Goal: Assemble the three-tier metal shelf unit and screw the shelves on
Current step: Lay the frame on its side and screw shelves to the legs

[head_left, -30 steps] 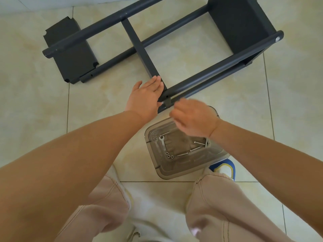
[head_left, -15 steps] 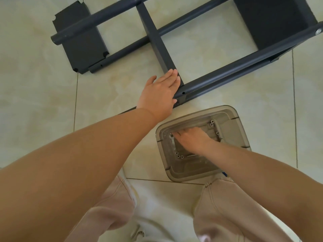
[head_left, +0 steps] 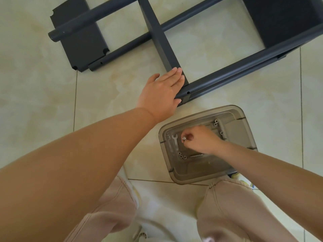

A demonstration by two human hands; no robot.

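Seen from the head camera, looking down at a pale tiled floor (head_left: 43, 105), a dark grey metal shelf frame (head_left: 227, 74) lies on its side across the top of the view, from about ten o'clock to two o'clock. Its round posts run diagonally, and a flat middle shelf (head_left: 160, 37) crosses between them at twelve o'clock. A second shelf panel (head_left: 82, 48) sits at the frame's far left end at eleven o'clock, and a third (head_left: 279, 20) fills the upper right corner at one o'clock. The left hand (head_left: 162, 95), just above centre, rests flat with straight fingers on the near end of the middle shelf where it meets the nearer post; a small screw hole shows in that post just beside the fingertips. At about four o'clock from centre, a smoky translucent plastic tray (head_left: 244, 130) sits on the floor, near the frame but apart from it. Inside it lie a small spanner (head_left: 174, 138) and several loose nuts (head_left: 181, 156). The right hand (head_left: 201, 140) reaches into the tray, its fingertips pinching a shiny screw (head_left: 184, 138). The person's knees, in light pink trousers (head_left: 108, 210), fill the bottom.
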